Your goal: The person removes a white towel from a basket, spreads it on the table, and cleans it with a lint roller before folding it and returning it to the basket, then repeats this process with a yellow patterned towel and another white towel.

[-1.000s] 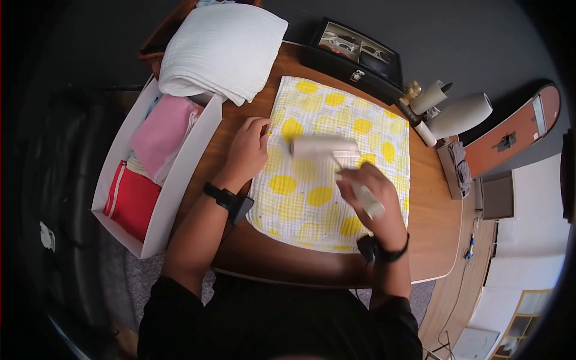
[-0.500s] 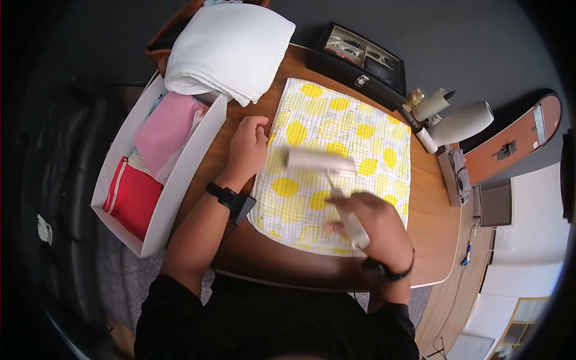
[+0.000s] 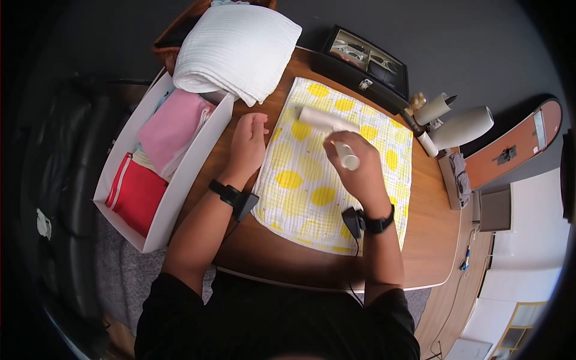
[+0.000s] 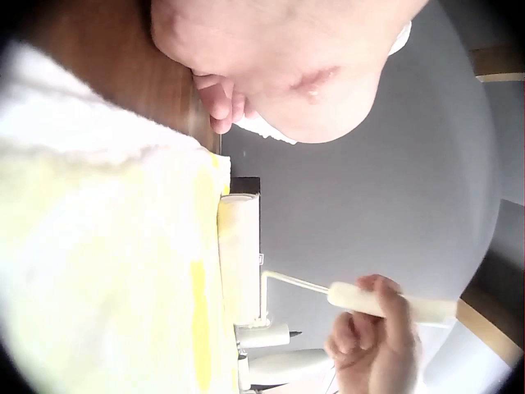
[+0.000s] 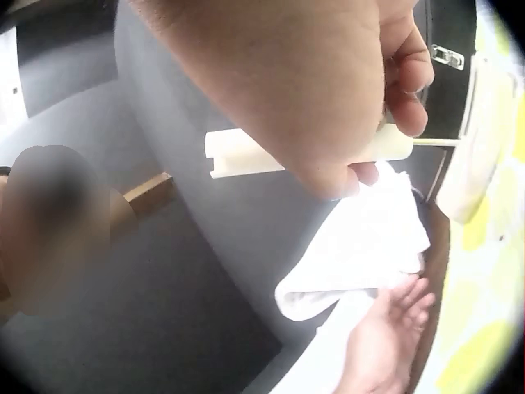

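Observation:
A lint roller point(image 3: 320, 118) lies across the far part of a white muslin cloth point(image 3: 300, 207) printed with yellow spots, which is spread flat on the table. My right hand point(image 3: 362, 169) grips its white handle point(image 4: 358, 300), raised above the cloth, as the left wrist view shows from the side. Beside the cloth's left edge is my left hand point(image 3: 246, 144), holding nothing, its fingers loosely bent; the right wrist view also shows these fingers point(image 5: 414, 300) relaxed.
A white bin point(image 3: 195, 174) with folded pink and red cloths stands at the left, a folded white cloth point(image 3: 240, 51) behind it. Along the back are a black glasses case point(image 3: 360, 69), a pale vase point(image 3: 465, 128) and a small tissue-like box point(image 3: 454, 180).
My right hand has drawn the lint roller toward my body and then pushed it away to the far part of the cloth. The left hand has stayed beside the cloth.

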`<state>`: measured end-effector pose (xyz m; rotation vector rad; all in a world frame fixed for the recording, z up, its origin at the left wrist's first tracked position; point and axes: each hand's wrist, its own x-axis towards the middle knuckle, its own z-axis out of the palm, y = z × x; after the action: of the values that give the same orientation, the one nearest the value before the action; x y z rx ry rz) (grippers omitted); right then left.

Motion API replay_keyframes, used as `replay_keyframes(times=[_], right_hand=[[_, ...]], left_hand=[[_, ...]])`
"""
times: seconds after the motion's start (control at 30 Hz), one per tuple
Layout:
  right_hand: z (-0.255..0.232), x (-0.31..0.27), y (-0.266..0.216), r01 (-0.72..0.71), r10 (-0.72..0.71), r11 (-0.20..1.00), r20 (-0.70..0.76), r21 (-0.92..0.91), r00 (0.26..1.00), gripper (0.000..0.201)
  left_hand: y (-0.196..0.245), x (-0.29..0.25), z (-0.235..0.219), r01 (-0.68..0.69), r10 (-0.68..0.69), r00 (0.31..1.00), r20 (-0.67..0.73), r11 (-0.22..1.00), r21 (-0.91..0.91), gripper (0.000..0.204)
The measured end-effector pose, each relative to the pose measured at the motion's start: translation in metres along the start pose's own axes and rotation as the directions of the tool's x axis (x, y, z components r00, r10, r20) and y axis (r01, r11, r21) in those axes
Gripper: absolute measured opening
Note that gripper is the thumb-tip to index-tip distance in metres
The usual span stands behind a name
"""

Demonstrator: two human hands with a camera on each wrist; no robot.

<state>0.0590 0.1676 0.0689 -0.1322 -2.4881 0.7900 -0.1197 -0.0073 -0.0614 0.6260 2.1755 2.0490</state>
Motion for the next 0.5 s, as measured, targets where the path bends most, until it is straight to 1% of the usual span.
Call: replay_keyframes(times=[0.1,0.2,0.23,0.3,0.33,0.37,0.4,0.43,0.47,0.5], right_hand=[[0.023,0.01,0.033,-0.072,0.077,0.995,0.067,-0.062,0.995,0.02],[0.023,-0.001,0.037,-0.058,0.061,0.997,0.057,-0.055,0.997,0.025],[0.017,-0.007,0.035,0.019,-0.015,0.999,0.078,-0.04,0.997,0.029],[-0.006,-0.023,0.008,-0.019,0.02,1.0,0.196,-0.003,0.98,0.029],[-0.02,-0.033,-0.011,-0.063,0.053,0.998,0.272,0.031,0.961,0.028],[-0.037,-0.043,-0.033,-0.109,0.082,0.992,0.345,0.059,0.935,0.028],[-0.055,-0.051,-0.054,-0.117,0.101,0.993,0.461,0.005,0.881,0.028],[-0.067,-0.063,-0.061,0.005,-0.033,0.998,0.52,0.055,0.854,0.028],[-0.08,-0.067,-0.075,0.051,-0.107,0.993,0.607,0.109,0.788,0.026],[-0.086,-0.076,-0.081,0.091,-0.205,0.974,0.642,0.206,0.739,0.021]], left_hand=[[-0.001,0.0,0.001,-0.01,0.01,1.0,0.007,1.0,0.01,0.032],[-0.003,0.003,0.0,-0.02,0.02,1.0,0.012,1.0,-0.003,0.034],[-0.003,0.003,0.0,-0.018,0.018,1.0,0.012,1.0,-0.015,0.034],[-0.001,-0.002,0.0,-0.006,0.006,1.0,0.011,0.999,-0.033,0.035],[0.002,-0.003,0.0,-0.002,0.002,1.0,0.011,0.999,-0.04,0.035],[0.003,-0.002,0.001,-0.001,0.001,1.0,0.013,0.999,-0.048,0.035],[0.001,0.0,0.001,0.001,0.0,1.0,0.015,0.999,-0.047,0.036],[-0.003,0.001,0.001,0.002,-0.001,1.0,0.019,0.999,-0.046,0.038],[-0.005,0.0,0.002,0.004,-0.003,1.0,0.025,0.999,-0.045,0.04],[-0.006,0.0,0.002,0.004,-0.003,0.999,0.035,0.999,-0.033,0.04]])
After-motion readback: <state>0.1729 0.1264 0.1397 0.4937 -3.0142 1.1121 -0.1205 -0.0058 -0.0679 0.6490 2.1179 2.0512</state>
